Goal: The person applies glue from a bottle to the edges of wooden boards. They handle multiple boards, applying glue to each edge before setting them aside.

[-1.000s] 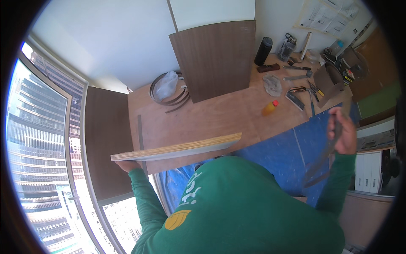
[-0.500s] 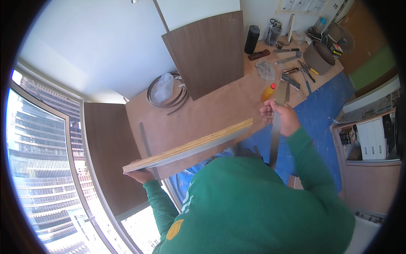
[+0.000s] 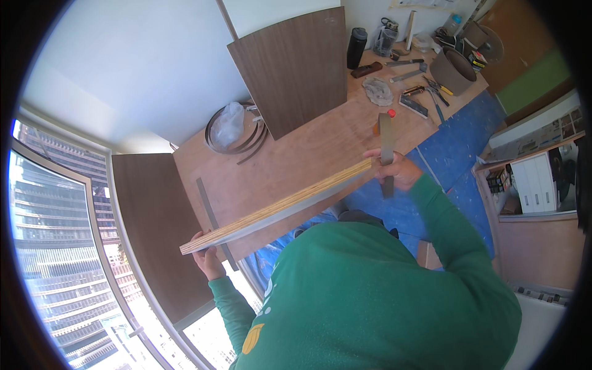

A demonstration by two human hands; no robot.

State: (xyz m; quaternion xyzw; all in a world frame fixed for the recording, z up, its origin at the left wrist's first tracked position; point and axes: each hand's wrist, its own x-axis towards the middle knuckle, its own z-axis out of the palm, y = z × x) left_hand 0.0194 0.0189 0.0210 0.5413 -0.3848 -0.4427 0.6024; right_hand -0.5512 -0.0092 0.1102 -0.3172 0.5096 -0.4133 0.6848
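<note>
A plywood panel (image 3: pixel 282 203) is held above the workbench with its raw, layered edge facing up and a pale grey face toward me. My left hand (image 3: pixel 211 261) grips its left end, fingers on the far side and thumb on the near side. At the panel's right end, my right hand (image 3: pixel 404 174) is closed around a curved grey-brown edge-banding strip (image 3: pixel 386 137). The strip stands up past the fingers and also hangs below them. My right fingertips are beside the panel's corner; whether they touch it I cannot tell.
A loose strip (image 3: pixel 207 201) lies across the workbench (image 3: pixel 296 157) at left. Behind are coiled banding (image 3: pixel 217 143) and a brown wood-grain panel (image 3: pixel 290 71). A red-capped bottle (image 3: pixel 391 113), pliers (image 3: pixel 445 89) and a black flask (image 3: pixel 356 48) stand or lie at right. Blue sheeting (image 3: pixel 459 145) covers the floor.
My right hand has moved left and down to the panel's corner, bringing the strip with it. The strip's lower end has swung up. My left hand has shifted its hold on the panel.
</note>
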